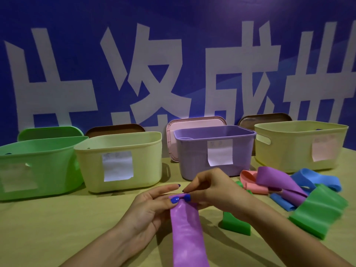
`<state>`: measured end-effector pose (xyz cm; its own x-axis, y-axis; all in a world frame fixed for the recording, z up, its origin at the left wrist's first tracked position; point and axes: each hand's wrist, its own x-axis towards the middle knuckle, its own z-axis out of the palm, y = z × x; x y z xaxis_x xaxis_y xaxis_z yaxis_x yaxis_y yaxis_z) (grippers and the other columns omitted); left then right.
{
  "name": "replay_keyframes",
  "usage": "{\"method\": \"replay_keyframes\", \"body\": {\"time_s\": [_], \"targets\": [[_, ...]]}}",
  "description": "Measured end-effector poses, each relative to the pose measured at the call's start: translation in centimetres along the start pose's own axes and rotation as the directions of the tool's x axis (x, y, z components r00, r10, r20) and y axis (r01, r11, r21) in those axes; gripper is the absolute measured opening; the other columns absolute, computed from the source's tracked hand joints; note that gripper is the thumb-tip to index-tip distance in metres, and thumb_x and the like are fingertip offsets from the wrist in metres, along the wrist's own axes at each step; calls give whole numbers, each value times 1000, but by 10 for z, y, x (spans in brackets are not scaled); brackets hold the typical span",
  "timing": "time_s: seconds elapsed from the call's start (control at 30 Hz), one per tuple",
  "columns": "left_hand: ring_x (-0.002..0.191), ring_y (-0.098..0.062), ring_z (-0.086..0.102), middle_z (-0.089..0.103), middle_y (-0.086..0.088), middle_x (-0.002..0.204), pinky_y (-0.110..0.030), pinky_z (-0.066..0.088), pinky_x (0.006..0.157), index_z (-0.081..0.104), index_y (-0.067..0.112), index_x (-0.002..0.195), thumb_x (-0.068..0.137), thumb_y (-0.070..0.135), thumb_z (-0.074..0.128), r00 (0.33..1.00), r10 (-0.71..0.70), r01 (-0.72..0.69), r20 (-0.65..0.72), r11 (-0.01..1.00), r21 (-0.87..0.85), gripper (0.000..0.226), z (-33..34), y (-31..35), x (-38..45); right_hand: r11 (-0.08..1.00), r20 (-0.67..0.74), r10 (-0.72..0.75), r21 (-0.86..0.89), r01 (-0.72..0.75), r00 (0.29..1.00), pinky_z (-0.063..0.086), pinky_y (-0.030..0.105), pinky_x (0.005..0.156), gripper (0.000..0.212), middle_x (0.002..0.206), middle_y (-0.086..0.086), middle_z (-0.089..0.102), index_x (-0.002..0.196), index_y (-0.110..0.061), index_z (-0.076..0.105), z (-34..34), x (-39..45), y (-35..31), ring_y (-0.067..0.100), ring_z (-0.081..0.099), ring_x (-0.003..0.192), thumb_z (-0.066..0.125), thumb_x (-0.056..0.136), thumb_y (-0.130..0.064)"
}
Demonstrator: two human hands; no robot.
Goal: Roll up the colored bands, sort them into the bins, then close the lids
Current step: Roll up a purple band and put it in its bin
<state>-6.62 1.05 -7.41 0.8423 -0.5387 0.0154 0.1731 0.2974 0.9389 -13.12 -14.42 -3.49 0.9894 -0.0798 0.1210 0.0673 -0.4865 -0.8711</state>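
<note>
Left hand (148,207) and right hand (210,191) pinch the far end of the purple band (185,234) above the desk (57,228); its near end is cut off by the frame edge. Bin labels are illegible. Loose bands (300,191) lie right; the purple bin (194,157) stands open behind.

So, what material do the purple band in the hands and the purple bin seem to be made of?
The purple band looks like thin rubber or latex, matte with a faint sheen: it hangs limp and curls where both thumbs pinch it. The purple bin looks like rigid moulded plastic, smooth and satin: even walls, rounded rim.
</note>
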Motion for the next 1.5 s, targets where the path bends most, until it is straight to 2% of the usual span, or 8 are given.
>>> {"method": "replay_keyframes", "body": {"time_s": [0.13, 0.3, 0.4, 0.47, 0.63, 0.93, 1.2, 1.5], "targets": [[81, -27, 71, 73, -20, 90, -32, 55, 67, 69, 6, 99, 60, -10, 68, 998, 52, -46, -28, 982, 185, 43, -1, 1, -5, 931, -62, -108, -355, 79, 992, 58, 33, 71, 8, 81, -4, 68, 80, -20, 65, 11, -1, 3, 10, 65, 77, 71, 77, -17], [85, -31, 71, 74, -14, 90, -35, 54, 67, 72, 10, 97, 71, -18, 64, 993, 91, -68, -73, 960, 271, 39, -1, 4, -8, 956, -56, -129, -273, 109, 990, 58, 27, 68, 8, 77, -3, 65, 80, -22, 62, 12, 3, 6, 11, 65, 73, 68, 85, -20], [90, -32, 69, 74, -16, 89, -43, 51, 84, 73, 13, 93, 68, -17, 67, 988, 120, -86, -99, 951, 297, 39, 1, 5, -8, 887, -91, -218, -435, 158, 972, 48, 15, 60, 8, 85, -4, 64, 93, -21, 66, 15, 4, 7, 8, 59, 74, 58, 91, -18], [88, -30, 70, 74, -16, 87, -43, 49, 89, 71, 15, 97, 67, -14, 70, 985, 135, -96, -109, 947, 307, 42, 2, 6, -7, 829, -78, -270, -526, 190, 960, 46, 19, 65, 16, 97, 0, 65, 102, -18, 67, 18, 4, 6, 12, 58, 82, 53, 94, -18], [78, -25, 72, 74, -17, 85, -34, 56, 74, 68, 7, 100, 71, -11, 68, 991, 68, -32, -118, 959, 281, 33, -1, 1, -5, 681, 66, -357, -665, 308, 932, 42, 23, 83, 21, 110, 1, 56, 111, -15, 61, 19, 6, 11, 15, 52, 100, 54, 92, -12], [63, -22, 69, 70, -23, 78, -27, 57, 54, 74, -1, 70, 62, 5, 69, 1000, -2, 6, -24, 984, 177, 11, -7, 0, -6, 846, -8, -315, -456, 276, 949, 41, 7, 58, 5, 79, -16, 53, 88, -18, 66, 14, 8, 13, -3, 51, 70, 61, 89, -21], [66, -19, 70, 74, -13, 76, -22, 54, 55, 74, 4, 78, 64, 9, 70, 960, 280, -250, -14, 878, 409, 16, 0, 10, -10, 976, 59, -202, 90, 197, 978, 52, 19, 65, 7, 81, -2, 68, 82, -19, 67, 5, 13, 19, 6, 65, 73, 65, 85, -13], [68, -16, 71, 74, -11, 75, -19, 54, 58, 74, 5, 77, 59, -1, 75, 935, 354, -314, -5, 838, 446, 20, -2, 10, -10, 973, 46, -222, 79, 218, 974, 57, 26, 71, 5, 92, 8, 69, 81, -16, 63, 4, 12, 20, 15, 67, 83, 67, 83, -15]]}}
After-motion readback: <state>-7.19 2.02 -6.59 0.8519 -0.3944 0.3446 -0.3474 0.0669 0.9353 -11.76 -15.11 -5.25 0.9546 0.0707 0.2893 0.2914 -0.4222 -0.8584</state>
